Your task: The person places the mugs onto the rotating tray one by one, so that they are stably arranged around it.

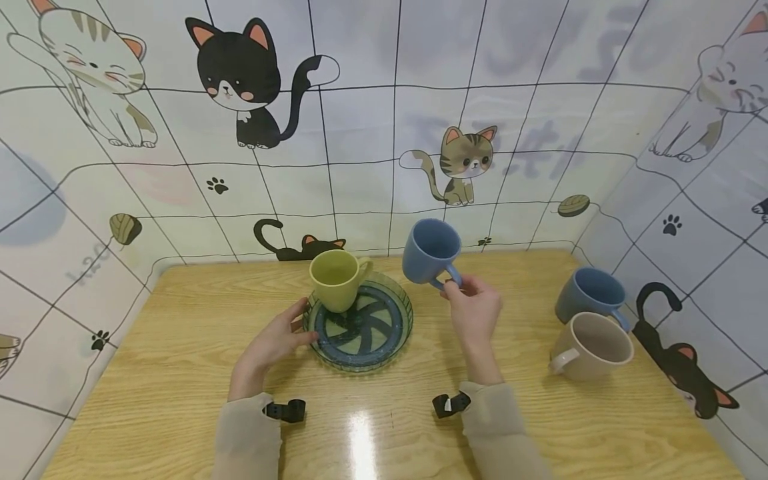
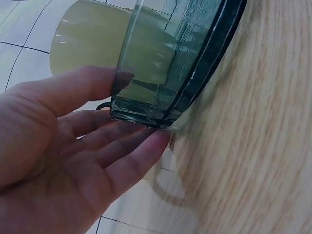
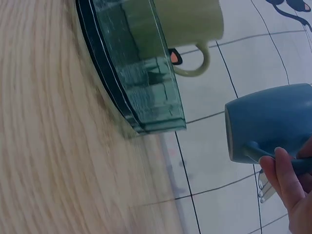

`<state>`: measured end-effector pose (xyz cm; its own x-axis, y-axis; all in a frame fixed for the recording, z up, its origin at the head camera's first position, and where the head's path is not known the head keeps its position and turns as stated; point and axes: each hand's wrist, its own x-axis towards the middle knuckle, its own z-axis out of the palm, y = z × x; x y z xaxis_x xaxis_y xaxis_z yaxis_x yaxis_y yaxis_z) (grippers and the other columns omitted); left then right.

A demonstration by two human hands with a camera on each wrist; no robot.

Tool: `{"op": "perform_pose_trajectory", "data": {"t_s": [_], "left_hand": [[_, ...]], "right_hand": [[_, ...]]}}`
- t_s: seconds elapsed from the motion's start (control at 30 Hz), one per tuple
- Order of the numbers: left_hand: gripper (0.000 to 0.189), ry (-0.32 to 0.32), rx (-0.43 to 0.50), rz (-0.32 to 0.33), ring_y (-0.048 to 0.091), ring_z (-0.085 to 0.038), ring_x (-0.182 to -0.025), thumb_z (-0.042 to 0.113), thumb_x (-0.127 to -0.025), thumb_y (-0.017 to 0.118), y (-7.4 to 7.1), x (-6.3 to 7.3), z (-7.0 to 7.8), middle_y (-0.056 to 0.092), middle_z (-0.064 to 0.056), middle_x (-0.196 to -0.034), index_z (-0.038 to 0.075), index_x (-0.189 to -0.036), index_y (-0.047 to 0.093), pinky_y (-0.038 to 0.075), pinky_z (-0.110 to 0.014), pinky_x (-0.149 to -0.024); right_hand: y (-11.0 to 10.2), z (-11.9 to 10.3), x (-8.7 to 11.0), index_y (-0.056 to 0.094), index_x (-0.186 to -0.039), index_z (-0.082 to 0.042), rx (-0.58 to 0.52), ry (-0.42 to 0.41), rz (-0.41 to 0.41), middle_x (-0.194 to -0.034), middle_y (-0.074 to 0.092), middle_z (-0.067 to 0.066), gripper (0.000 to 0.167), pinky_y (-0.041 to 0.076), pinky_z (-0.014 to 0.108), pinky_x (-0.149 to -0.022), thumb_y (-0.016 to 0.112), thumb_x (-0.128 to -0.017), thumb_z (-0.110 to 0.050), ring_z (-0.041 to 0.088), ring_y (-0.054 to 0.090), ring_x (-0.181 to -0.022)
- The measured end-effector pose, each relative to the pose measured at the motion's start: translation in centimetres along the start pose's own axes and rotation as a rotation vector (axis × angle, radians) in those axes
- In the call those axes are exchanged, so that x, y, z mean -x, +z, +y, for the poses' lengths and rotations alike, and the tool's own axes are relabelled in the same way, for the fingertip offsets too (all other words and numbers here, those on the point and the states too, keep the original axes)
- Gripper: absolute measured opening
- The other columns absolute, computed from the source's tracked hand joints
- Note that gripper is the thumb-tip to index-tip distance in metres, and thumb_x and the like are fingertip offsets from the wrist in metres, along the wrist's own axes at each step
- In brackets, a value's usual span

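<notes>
A round green-tinted glass dish point(image 1: 360, 363) with a dark blue swirl pattern rests on the table. Inside it, toward the back left, stands a yellow-green mug point(image 1: 333, 283), its handle pointing right. My left hand point(image 1: 273, 347) holds the dish's left edge; in the left wrist view the thumb point(image 2: 92, 83) lies at the glass wall and the other fingers are by its outer side. To the right of the dish, my right hand point(image 1: 477, 310) pinches a blue mug point(image 1: 429, 253) by its handle. That mug hangs above the table, apart from the dish.
At the table's right side stand a second blue mug point(image 1: 585, 293) and a beige mug point(image 1: 591, 350), close together. A white wall cloth point(image 1: 360, 133) with printed cats and grid lines rises behind and beside the wooden table point(image 1: 180, 347).
</notes>
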<state>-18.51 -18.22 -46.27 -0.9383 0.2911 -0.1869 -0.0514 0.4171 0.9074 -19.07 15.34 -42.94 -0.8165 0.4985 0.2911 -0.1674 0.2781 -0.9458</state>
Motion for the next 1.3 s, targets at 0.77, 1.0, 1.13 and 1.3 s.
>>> {"op": "perform_pose_trajectory", "data": {"t_s": [0.77,1.0,1.13,1.3], "left_hand": [[0.067,0.019,-0.036,0.047,0.043,-0.043,-0.131,0.004,-0.097,0.055,-0.2,0.2,0.1,0.03,-0.026,-0.151,-0.003,-0.154,0.02,0.043,-0.052,-0.102],[0.067,0.011,-0.016,0.033,0.042,-0.043,-0.131,0.003,-0.096,0.054,-0.3,0.1,0.3,0.031,-0.027,-0.151,-0.004,-0.153,0.019,0.041,-0.053,-0.103],[0.067,0.008,-0.019,0.037,0.042,-0.043,-0.131,0.003,-0.096,0.055,-0.2,0.1,0.3,0.032,-0.026,-0.151,-0.003,-0.153,0.02,0.041,-0.053,-0.103],[0.067,0.01,-0.022,0.037,0.042,-0.043,-0.132,0.003,-0.096,0.055,-0.3,0.1,0.2,0.032,-0.026,-0.151,-0.003,-0.153,0.02,0.041,-0.053,-0.103]], "right_hand": [[3.8,1.1,2.5,0.074,-0.084,-0.001,0.058,-0.001,-0.216,-0.07,0.07,0.007,0.008,0.047,0.022,-0.052,0.067,-0.079,-0.003,0.018,0.067,-0.062],[4.0,1.8,2.5,0.074,-0.084,-0.001,0.044,-0.008,-0.246,-0.071,0.07,0.006,0.01,0.046,0.024,-0.051,0.065,-0.08,-0.002,0.017,0.068,-0.061],[4.1,2.0,2.4,0.074,-0.083,-0.004,0.056,0.005,-0.256,-0.074,0.071,0.006,0.01,0.05,0.026,-0.054,0.065,-0.08,-0.002,0.016,0.068,-0.062],[4.2,2.1,2.4,0.074,-0.083,-0.003,0.072,0.019,-0.277,-0.077,0.071,0.006,0.01,0.052,0.027,-0.056,0.064,-0.08,-0.002,0.017,0.069,-0.065]]}}
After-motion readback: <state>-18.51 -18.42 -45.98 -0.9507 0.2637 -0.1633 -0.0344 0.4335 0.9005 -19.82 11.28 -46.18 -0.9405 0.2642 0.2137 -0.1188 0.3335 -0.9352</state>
